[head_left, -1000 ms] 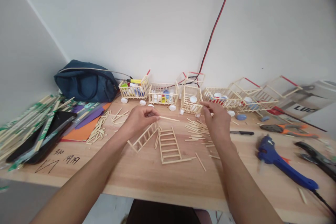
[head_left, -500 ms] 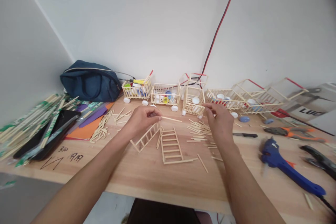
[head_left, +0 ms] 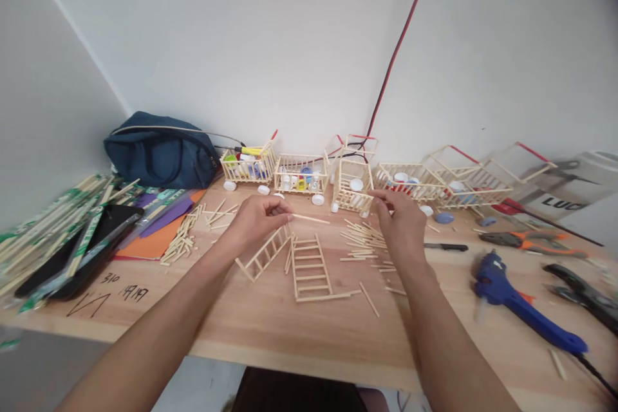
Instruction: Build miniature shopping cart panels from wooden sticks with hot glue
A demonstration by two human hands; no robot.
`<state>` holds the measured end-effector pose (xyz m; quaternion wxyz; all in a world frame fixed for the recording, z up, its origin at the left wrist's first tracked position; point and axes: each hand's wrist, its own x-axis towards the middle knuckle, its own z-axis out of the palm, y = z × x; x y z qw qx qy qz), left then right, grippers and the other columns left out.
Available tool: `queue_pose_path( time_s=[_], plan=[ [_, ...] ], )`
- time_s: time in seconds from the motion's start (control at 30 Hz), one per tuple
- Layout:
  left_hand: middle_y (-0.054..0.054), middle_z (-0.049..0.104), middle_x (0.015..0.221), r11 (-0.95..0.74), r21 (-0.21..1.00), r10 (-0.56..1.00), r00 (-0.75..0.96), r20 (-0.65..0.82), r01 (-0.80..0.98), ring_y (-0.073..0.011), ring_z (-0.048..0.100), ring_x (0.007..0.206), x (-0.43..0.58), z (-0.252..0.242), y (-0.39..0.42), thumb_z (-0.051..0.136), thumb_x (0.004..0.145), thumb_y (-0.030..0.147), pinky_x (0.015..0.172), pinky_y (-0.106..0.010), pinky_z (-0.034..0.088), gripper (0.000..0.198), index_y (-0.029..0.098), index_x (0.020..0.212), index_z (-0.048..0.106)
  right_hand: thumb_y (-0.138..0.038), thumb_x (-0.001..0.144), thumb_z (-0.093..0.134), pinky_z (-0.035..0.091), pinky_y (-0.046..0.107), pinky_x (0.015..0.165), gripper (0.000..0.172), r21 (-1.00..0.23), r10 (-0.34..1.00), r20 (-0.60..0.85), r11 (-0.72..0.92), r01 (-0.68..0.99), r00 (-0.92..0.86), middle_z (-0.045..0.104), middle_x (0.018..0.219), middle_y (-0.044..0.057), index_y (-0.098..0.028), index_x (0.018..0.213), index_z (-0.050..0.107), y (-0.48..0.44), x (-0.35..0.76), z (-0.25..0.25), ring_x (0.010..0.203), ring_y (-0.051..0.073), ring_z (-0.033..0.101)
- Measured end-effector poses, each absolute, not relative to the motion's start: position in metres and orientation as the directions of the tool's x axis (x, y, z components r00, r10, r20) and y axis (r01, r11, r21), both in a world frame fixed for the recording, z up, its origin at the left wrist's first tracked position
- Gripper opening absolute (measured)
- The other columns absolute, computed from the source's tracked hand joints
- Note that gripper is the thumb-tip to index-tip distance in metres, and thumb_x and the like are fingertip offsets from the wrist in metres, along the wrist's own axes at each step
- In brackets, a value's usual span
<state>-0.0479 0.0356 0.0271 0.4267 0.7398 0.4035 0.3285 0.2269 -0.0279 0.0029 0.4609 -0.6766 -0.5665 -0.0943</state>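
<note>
- Head view: the left hand (head_left: 258, 222) pinches a thin wooden stick (head_left: 311, 219) above the tabletop (head_left: 270, 331), its free end pointing toward the right.
- The right hand (head_left: 400, 222) is well apart from it, thumb and forefinger bent near each other; whether they grip anything, I cannot tell. Its fingertips are near the middle miniature cart (head_left: 355, 187), which stands just beyond.
- Between the forearms, a ladder-shaped frame (head_left: 311, 266) lies flat; a narrower slatted frame (head_left: 268, 255) sits beside it, its far end near the left hand.
- A spread of short sticks (head_left: 360, 239) lies beside the right hand, which partly hides it; another pile (head_left: 182, 237) lies left of the left hand.
- Behind, more stick carts line the wall: two left (head_left: 248, 167) of the middle one, two right (head_left: 476, 187).
- Right side: black-handled knife (head_left: 447, 246), orange-handled pliers (head_left: 505, 240), blue glue gun (head_left: 512, 302) with trailing cord.
- Left side: navy zip pouch (head_left: 161, 153), orange paper (head_left: 140, 248), and green-printed chopstick packets (head_left: 53, 222) partly over a black tray (head_left: 46, 284).
</note>
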Motion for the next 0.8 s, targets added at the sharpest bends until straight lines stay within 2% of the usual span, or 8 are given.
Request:
queue_pose_path(
  time_s=[0.4,0.8],
  plan=[
    [-0.003,0.071,0.071,-0.367,0.864,0.871,0.454,0.189,0.345,-0.0142,0.060,0.064,-0.0481,0.0322,0.0348,0.071,0.068,0.036,0.060,-0.024,0.043,0.022,0.014,0.073,0.071,-0.023,0.081,0.047,0.048,0.037,0.077,0.030,-0.550,0.673,0.641,0.069,0.832,0.368,0.072,0.094,0.009,-0.019,0.097,0.072,-0.0280,0.2263,0.0024,0.077,0.021,0.062],
    [-0.003,0.068,0.066,-0.351,0.862,0.875,0.457,0.162,0.366,-0.0136,0.058,0.061,-0.0483,0.0347,0.0344,0.070,0.068,0.037,0.058,-0.024,0.042,0.024,0.014,0.073,0.070,-0.023,0.082,0.047,0.049,0.036,0.076,0.030,-0.600,0.679,0.601,0.035,0.799,0.421,0.072,0.098,0.010,-0.016,0.101,0.070,-0.0278,0.2261,0.0033,0.076,0.020,0.063]
  ],
)
